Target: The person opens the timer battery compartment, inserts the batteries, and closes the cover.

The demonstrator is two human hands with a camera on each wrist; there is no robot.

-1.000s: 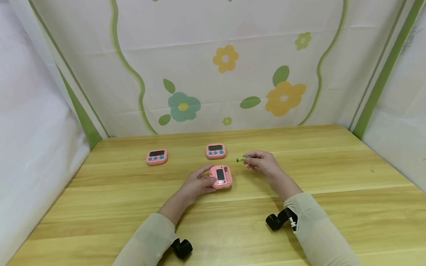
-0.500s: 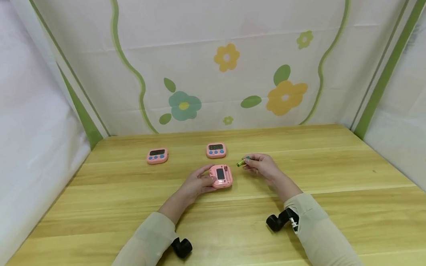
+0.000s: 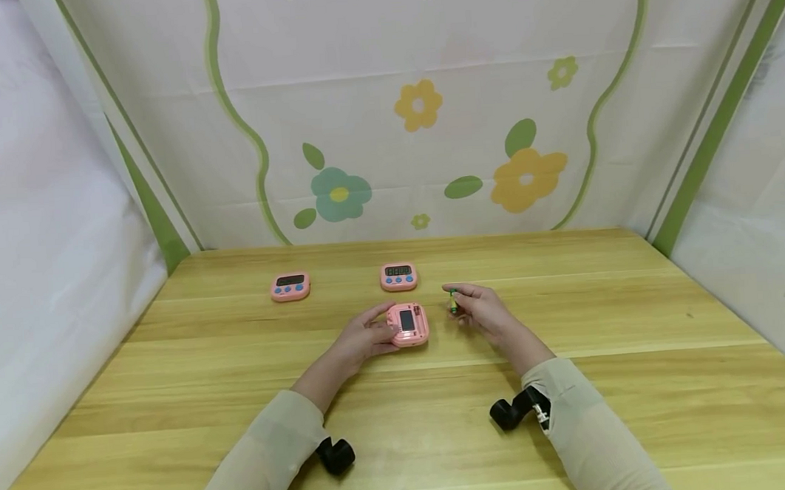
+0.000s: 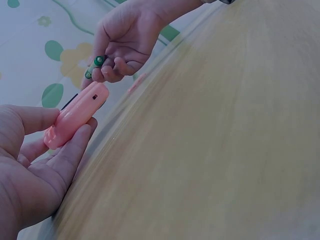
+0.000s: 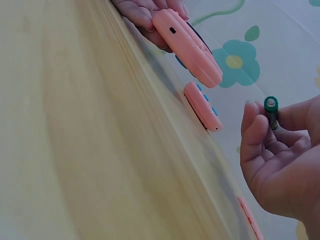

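In the head view my left hand (image 3: pixel 364 339) grips a pink digital timer (image 3: pixel 419 335) by its left side. The timer's back, with a dark rectangle and a narrow recess along the right edge, faces up. In the left wrist view, the thumb is on one face and fingers are under the other, with the timer tilted. To its right, apart from it, my right hand (image 3: pixel 485 312) pinches a small green and yellow battery (image 3: pixel 453 301) between thumb and fingers. The right wrist view shows the battery's metal end (image 5: pixel 271 103) pointing at the camera.
Two more pink timers with blue buttons lie face up on the wooden table (image 3: pixel 402 437), one at back left (image 3: pixel 290 287) and one at back middle (image 3: pixel 398 276). A flat pink piece (image 5: pixel 249 218) lies near the right hand. A flowered cloth (image 3: pixel 421 147) hangs behind the table.
The battery in my right hand has turned from pointing left to standing nearly lengthwise front to back, as the fingers shifted round it. The left hand and its timer have stayed almost still.
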